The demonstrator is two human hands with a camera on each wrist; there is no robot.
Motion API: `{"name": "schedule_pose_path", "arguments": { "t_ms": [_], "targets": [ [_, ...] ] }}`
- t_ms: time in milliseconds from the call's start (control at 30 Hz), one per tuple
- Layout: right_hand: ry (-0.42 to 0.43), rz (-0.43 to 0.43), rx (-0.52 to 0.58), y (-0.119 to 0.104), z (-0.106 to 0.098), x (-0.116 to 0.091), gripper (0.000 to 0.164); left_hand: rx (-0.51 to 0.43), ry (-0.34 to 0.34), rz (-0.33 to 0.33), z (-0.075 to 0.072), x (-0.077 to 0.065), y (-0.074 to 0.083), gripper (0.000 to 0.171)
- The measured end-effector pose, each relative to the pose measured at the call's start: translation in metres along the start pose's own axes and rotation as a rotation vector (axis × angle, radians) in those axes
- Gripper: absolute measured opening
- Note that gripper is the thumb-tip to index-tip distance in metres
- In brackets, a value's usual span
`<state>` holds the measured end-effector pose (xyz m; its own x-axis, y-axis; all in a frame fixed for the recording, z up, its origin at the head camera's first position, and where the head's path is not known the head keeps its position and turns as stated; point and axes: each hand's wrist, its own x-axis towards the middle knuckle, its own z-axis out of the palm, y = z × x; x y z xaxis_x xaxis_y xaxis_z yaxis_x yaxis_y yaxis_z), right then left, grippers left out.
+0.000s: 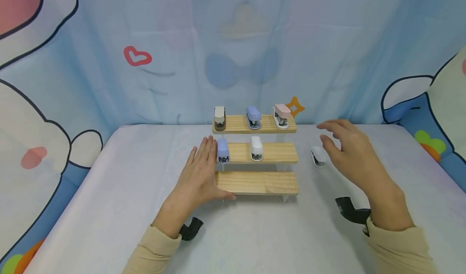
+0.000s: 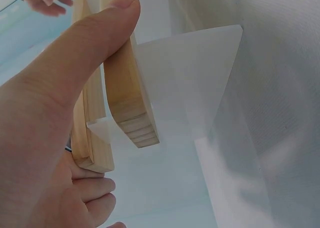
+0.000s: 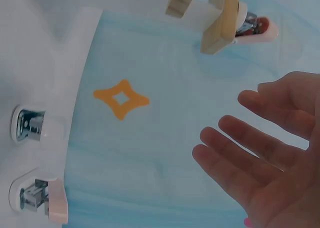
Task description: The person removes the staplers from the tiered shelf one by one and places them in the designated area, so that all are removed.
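My left hand (image 1: 198, 175) rests at the left end of a three-tier wooden display stand (image 1: 256, 188). Its fingers lie straight along the stand's side, and its thumb (image 2: 85, 48) reaches over the front of the lowest board. My right hand (image 1: 347, 152) hovers right of the stand, fingers spread and holding nothing. Below it a white mini stapler (image 1: 318, 156) lies on the table; the right wrist view also shows a pink stapler (image 3: 57, 200) beside it. On the middle board stand a purple stapler (image 1: 223, 150) and a white stapler (image 1: 256, 147).
Along the top board are a cream stapler (image 1: 219, 118), a blue-purple stapler (image 1: 253, 117) and a pink stapler (image 1: 282, 116). Clear supports (image 2: 200, 63) hold up the boards. A printed blue curtain (image 1: 174, 88) hangs behind the white-covered table (image 1: 153, 152).
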<state>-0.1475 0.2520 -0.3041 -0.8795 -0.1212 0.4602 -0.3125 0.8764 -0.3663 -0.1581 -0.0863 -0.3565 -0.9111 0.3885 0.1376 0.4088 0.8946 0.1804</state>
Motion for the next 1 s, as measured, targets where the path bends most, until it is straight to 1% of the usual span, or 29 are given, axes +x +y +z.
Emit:
{"name": "schedule_pose_path", "arguments": {
  "t_ms": [133,333,500,800,1000],
  "targets": [
    [0.002,-0.057,0.009,-0.007,0.004,0.001,0.029,-0.001,0.012,0.005,0.001,0.000,0.000,0.148],
    [-0.001,-0.077,0.028,-0.020,0.007,0.001,0.029,0.002,0.022,0.009,0.001,0.000,0.001,0.147],
    [0.006,-0.121,0.057,-0.029,0.009,0.002,0.028,0.006,0.025,0.008,0.001,0.000,0.001,0.147],
    [0.048,-0.249,0.077,-0.046,0.015,0.003,0.026,0.005,0.029,0.010,0.001,-0.001,0.001,0.147],
    [0.047,-0.286,0.087,-0.056,0.018,0.003,0.025,0.001,0.032,0.015,0.001,-0.001,0.001,0.147]
  ]
}}
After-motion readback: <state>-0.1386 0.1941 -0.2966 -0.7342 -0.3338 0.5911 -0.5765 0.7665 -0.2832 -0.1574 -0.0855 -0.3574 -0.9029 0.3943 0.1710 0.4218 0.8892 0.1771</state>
